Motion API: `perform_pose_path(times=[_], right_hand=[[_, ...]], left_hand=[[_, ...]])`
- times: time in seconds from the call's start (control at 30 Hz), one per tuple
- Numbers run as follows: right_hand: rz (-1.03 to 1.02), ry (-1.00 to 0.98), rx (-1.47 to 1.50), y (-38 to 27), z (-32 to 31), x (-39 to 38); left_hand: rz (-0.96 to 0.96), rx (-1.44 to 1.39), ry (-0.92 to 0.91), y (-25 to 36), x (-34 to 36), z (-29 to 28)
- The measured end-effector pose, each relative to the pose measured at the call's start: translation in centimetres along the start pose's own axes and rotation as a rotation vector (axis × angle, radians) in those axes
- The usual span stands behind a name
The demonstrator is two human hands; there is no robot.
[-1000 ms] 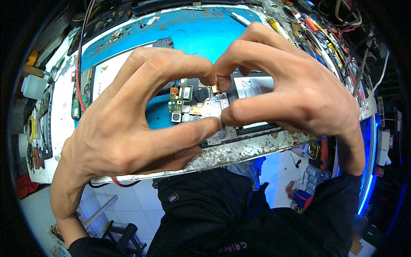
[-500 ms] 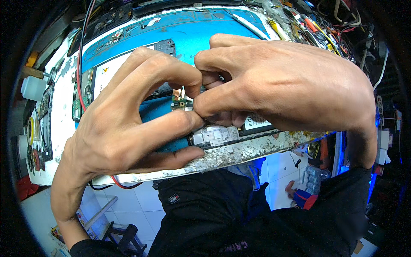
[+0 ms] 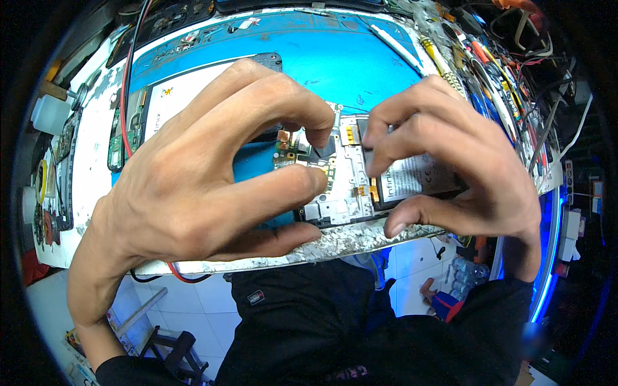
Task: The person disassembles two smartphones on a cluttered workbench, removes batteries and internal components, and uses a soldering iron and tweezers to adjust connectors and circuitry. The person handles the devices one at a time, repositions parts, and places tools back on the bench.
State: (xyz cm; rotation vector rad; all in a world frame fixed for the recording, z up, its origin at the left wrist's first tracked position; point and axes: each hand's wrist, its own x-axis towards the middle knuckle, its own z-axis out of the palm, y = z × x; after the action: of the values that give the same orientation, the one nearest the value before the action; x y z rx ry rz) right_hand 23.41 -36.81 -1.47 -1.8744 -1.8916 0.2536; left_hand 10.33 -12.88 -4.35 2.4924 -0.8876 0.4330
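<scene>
My left hand grips a small green phone circuit board at its edges, with the index finger above and the thumb below. The board lies against the left part of an opened phone, whose silvery inner frame shows to its right. My right hand hovers over that phone's battery, fingers apart and curved, with nothing between them. Its thumb is by the near edge of the bench. Under and behind my left hand lies a second opened phone with a white battery, partly hidden.
A blue work mat covers much of the worn white bench. A white pen-shaped tool lies at the back. Several screwdrivers and tweezers crowd the right side. A red wire runs down the left.
My right hand has pulled away from the circuit board to the right and spread its fingers, uncovering the board and the phone's frame. My left hand stays on the board.
</scene>
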Motion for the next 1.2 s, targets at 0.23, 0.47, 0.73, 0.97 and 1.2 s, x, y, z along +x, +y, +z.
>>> perform_pose_path(times=[0.23,0.47,0.73,0.97,1.2], right_hand=[[0.184,0.235,-0.089,-2.2,2.5,-1.6],[0.094,0.37,-0.128,-3.0,4.2,-2.8],[0.035,0.382,-0.317,-3.8,5.7,-4.3],[0.039,0.429,-0.274,-3.6,6.1,-4.3],[0.013,0.464,-0.275,-3.3,6.4,-4.4]], left_hand=[[0.019,-0.003,0.025,-0.2,0.0,0.3],[-0.005,-0.009,0.013,0.0,0.0,0.1],[-0.029,-0.013,-0.015,0.1,0.0,0.1],[-0.037,-0.024,-0.019,0.0,-0.2,0.2],[-0.038,-0.033,-0.018,0.0,-0.1,0.1]])
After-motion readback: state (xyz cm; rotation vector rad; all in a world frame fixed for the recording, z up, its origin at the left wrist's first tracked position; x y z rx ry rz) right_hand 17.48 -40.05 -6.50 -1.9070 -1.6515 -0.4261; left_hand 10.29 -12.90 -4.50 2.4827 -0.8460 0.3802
